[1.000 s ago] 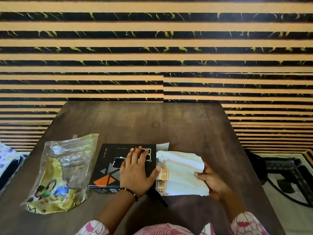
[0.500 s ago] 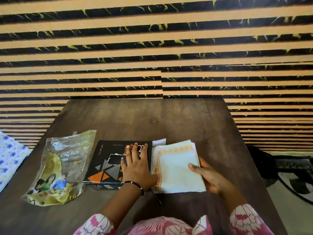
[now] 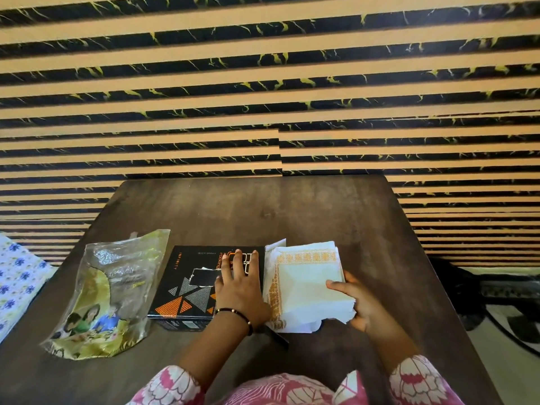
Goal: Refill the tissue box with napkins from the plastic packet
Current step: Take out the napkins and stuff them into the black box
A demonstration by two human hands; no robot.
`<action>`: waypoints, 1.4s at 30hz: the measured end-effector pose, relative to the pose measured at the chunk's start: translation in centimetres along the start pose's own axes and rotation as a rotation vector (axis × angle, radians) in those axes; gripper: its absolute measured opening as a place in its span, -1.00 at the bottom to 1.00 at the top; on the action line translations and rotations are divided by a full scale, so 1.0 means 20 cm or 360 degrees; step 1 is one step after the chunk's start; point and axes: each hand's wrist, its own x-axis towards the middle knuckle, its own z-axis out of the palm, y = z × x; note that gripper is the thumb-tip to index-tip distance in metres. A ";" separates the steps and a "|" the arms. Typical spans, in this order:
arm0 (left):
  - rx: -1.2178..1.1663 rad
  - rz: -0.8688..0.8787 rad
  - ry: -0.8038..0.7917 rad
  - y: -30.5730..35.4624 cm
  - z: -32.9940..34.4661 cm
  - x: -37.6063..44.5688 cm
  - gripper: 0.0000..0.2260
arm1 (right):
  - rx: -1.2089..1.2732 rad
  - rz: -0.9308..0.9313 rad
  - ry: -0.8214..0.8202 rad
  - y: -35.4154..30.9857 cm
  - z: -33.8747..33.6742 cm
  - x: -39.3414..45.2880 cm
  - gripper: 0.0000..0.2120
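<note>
Head view, looking down on a dark wooden surface (image 3: 292,217) set against a wall of tan and black stripes. A black tissue box (image 3: 193,285) with orange and grey triangles lies flat near the front edge, a torn opening in its top. The left hand (image 3: 241,285) rests palm down on the right part of the box lid, fingers spread flat and gripping nothing; a dark beaded bracelet (image 3: 236,315) circles its wrist. Just beside the box on its right lies a stack of white napkins (image 3: 306,285) with an orange patterned border, touching the box's open right end; whether any of the stack is inside cannot be told. The right hand (image 3: 355,302) clasps the stack's right edge, thumb on top and fingers curled beneath. Left of the box, apart from it, lies the plastic packet (image 3: 108,293), crumpled, clear above and printed yellow-green below. Pink and white patterned sleeves (image 3: 420,381) show at the bottom.
</note>
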 end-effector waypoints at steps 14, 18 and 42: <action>-0.0626 0.0133 0.0647 -0.15 0.08 -0.01 -0.42 | -0.0179 -0.0124 0.0132 0.09 0.07 -0.08 -0.70; -0.0612 0.0115 0.0652 -0.14 0.09 0.00 -0.44 | -0.0305 -0.0087 0.0040 0.07 0.05 -0.05 -0.66; -0.0494 0.0114 0.0678 -0.14 0.10 0.01 -0.44 | -0.0986 -0.0110 0.0480 0.01 0.13 0.07 -0.52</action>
